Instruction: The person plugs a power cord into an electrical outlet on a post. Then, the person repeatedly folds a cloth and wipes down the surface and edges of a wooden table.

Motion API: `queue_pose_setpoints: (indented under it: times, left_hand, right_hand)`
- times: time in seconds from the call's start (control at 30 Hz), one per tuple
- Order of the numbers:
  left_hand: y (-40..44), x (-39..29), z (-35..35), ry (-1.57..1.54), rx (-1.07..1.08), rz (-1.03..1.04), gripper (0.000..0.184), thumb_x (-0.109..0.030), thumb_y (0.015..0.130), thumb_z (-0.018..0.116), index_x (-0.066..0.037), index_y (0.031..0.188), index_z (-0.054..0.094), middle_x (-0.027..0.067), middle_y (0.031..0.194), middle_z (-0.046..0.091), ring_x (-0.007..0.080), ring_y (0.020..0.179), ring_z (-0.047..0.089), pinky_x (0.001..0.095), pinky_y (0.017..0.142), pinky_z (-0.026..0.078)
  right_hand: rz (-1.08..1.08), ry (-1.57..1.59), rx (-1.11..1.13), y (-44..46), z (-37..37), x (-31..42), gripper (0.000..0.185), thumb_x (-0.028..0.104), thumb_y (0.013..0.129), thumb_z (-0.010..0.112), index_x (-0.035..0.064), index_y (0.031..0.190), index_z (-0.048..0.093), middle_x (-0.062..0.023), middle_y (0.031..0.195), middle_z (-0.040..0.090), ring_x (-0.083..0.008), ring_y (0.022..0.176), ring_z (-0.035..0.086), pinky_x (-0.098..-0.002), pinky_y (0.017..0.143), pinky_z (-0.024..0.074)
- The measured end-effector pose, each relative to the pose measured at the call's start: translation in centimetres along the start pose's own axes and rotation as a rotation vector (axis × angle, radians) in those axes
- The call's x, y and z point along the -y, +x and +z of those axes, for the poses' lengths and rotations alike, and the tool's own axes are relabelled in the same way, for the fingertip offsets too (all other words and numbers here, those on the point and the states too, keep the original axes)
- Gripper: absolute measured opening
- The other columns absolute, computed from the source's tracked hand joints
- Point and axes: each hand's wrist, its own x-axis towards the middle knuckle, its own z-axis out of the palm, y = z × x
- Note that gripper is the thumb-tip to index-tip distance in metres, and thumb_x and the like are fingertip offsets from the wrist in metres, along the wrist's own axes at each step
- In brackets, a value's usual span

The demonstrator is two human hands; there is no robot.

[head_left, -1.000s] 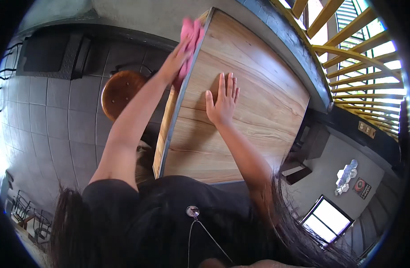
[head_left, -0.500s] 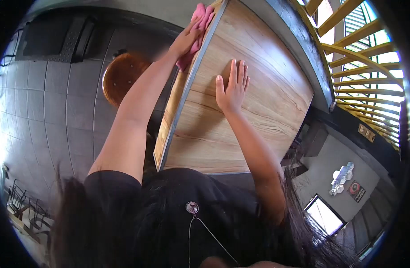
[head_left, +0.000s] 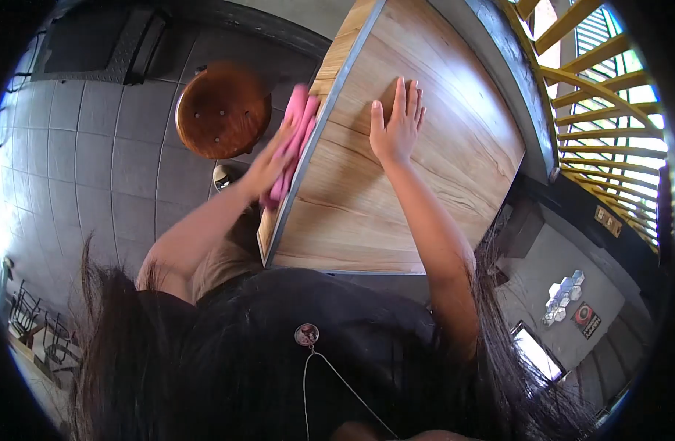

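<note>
A pink cloth (head_left: 299, 131) lies against the left side face of the wooden table (head_left: 337, 213), just outside its grey edge strip. My left hand (head_left: 271, 163), slightly blurred, presses on the cloth with its fingers along it. On the table's wood-grain top, my right hand (head_left: 398, 126) rests flat with fingers stretched out and thumb apart, holding nothing.
A round brown stool (head_left: 223, 110) stands on the grey tiled floor (head_left: 135, 162) left of the table. A shoe (head_left: 221, 176) shows below it. Beyond the table's right side runs a dark ledge (head_left: 510, 73) with yellow slats (head_left: 609, 114). Black metal furniture (head_left: 40, 323) is at the lower left.
My left hand and the pink cloth have moved down along the table's side, toward my body. My right hand remains flat on the top. The view has shifted, showing more of the stool.
</note>
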Motion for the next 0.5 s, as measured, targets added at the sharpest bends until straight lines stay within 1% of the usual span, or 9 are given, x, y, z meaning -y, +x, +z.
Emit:
queue_pose_setpoints:
  times: [0.03, 0.07, 0.1, 0.17, 0.27, 0.4, 0.43, 0.47, 0.5]
  left_hand:
    - [3.2, 1.3, -0.6, 0.051, -0.008, 0.099, 0.048, -0.020, 0.091, 0.039, -0.003, 0.136, 0.029, 0.0137, 0.145, 0.017, 0.0231, 0.135, 0.009, 0.0338, 0.108, 0.006]
    - [6.5, 2.5, -0.9, 0.033, -0.047, 0.008, 0.049, -0.025, 0.093, 0.037, -0.004, 0.136, 0.029, 0.0131, 0.144, 0.020, 0.0229, 0.135, 0.012, 0.0327, 0.108, 0.008]
    - [9.3, 1.4, -1.1, 0.019, -0.071, 0.055, 0.051, -0.027, 0.092, 0.039, -0.004, 0.136, 0.029, 0.0122, 0.144, 0.022, 0.0225, 0.134, 0.016, 0.0306, 0.108, 0.011]
    - [12.8, 1.8, -1.4, -0.014, -0.075, 0.129, 0.052, -0.026, 0.091, 0.042, -0.006, 0.137, 0.028, 0.0114, 0.144, 0.024, 0.0215, 0.134, 0.017, 0.0291, 0.107, 0.012]
    - [8.5, 1.2, -0.4, -0.034, -0.132, 0.037, 0.053, -0.023, 0.089, 0.044, -0.007, 0.137, 0.027, 0.0106, 0.144, 0.024, 0.0204, 0.133, 0.018, 0.0277, 0.107, 0.012]
    - [-4.0, 1.1, 0.6, 0.023, -0.101, -0.159, 0.053, -0.021, 0.089, 0.043, -0.007, 0.138, 0.027, 0.0100, 0.143, 0.026, 0.0193, 0.132, 0.020, 0.0292, 0.107, 0.014]
    - [-7.1, 0.6, 1.0, 0.017, -0.105, -0.222, 0.053, -0.020, 0.089, 0.043, -0.006, 0.138, 0.026, 0.0103, 0.142, 0.026, 0.0191, 0.132, 0.020, 0.0295, 0.107, 0.014]
    - [-9.9, 0.7, 1.2, 0.027, -0.113, -0.231, 0.053, -0.020, 0.089, 0.043, -0.006, 0.138, 0.026, 0.0103, 0.142, 0.026, 0.0191, 0.132, 0.020, 0.0295, 0.107, 0.014]
    - [-12.8, 1.2, 1.4, -0.018, -0.123, -0.271, 0.053, -0.019, 0.089, 0.043, -0.005, 0.137, 0.026, 0.0103, 0.141, 0.028, 0.0188, 0.131, 0.022, 0.0292, 0.107, 0.015]
  right_hand:
    - [0.002, -0.004, -0.003, -0.1, 0.0, 0.0, 0.061, 0.039, 0.085, 0.046, 0.0128, 0.137, 0.028, -0.0152, 0.143, 0.022, -0.0318, 0.132, 0.019, -0.0464, 0.106, 0.0130]
    - [0.001, -0.001, -0.007, -0.1, 0.0, 0.0, 0.061, 0.039, 0.085, 0.047, 0.0133, 0.137, 0.028, -0.0151, 0.143, 0.022, -0.0317, 0.132, 0.019, -0.0464, 0.106, 0.0130]
    - [-0.002, 0.002, -0.009, 0.0, 0.0, 0.0, 0.061, 0.039, 0.085, 0.047, 0.0137, 0.137, 0.028, -0.0150, 0.143, 0.022, -0.0315, 0.132, 0.019, -0.0465, 0.106, 0.0129]
    - [-0.005, 0.008, -0.020, 0.0, 0.2, 0.0, 0.061, 0.040, 0.085, 0.047, 0.0141, 0.137, 0.029, -0.0146, 0.143, 0.023, -0.0311, 0.132, 0.019, -0.0463, 0.106, 0.0128]
    - [-0.013, 0.023, -0.040, 0.1, 0.6, -0.3, 0.061, 0.042, 0.085, 0.046, 0.0150, 0.137, 0.029, -0.0136, 0.143, 0.023, -0.0303, 0.132, 0.019, -0.0461, 0.107, 0.0124]
    - [-0.005, 0.030, -0.076, 0.2, 1.3, -0.7, 0.062, 0.047, 0.085, 0.043, 0.0160, 0.137, 0.029, -0.0122, 0.143, 0.023, -0.0291, 0.133, 0.019, -0.0460, 0.107, 0.0117]
    - [0.003, 0.041, -0.057, 0.3, 1.4, -0.8, 0.063, 0.050, 0.085, 0.040, 0.0169, 0.138, 0.027, -0.0113, 0.144, 0.020, -0.0286, 0.134, 0.016, -0.0464, 0.108, 0.0100]
    - [0.000, 0.054, -0.050, 0.4, 1.7, -0.9, 0.063, 0.050, 0.085, 0.040, 0.0169, 0.138, 0.027, -0.0113, 0.144, 0.020, -0.0286, 0.134, 0.016, -0.0464, 0.108, 0.0100]
    - [-0.015, 0.009, -0.117, 0.4, 2.1, -0.9, 0.059, 0.047, 0.085, 0.042, 0.0157, 0.135, 0.033, -0.0124, 0.142, 0.025, -0.0289, 0.132, 0.021, -0.0449, 0.107, 0.0140]
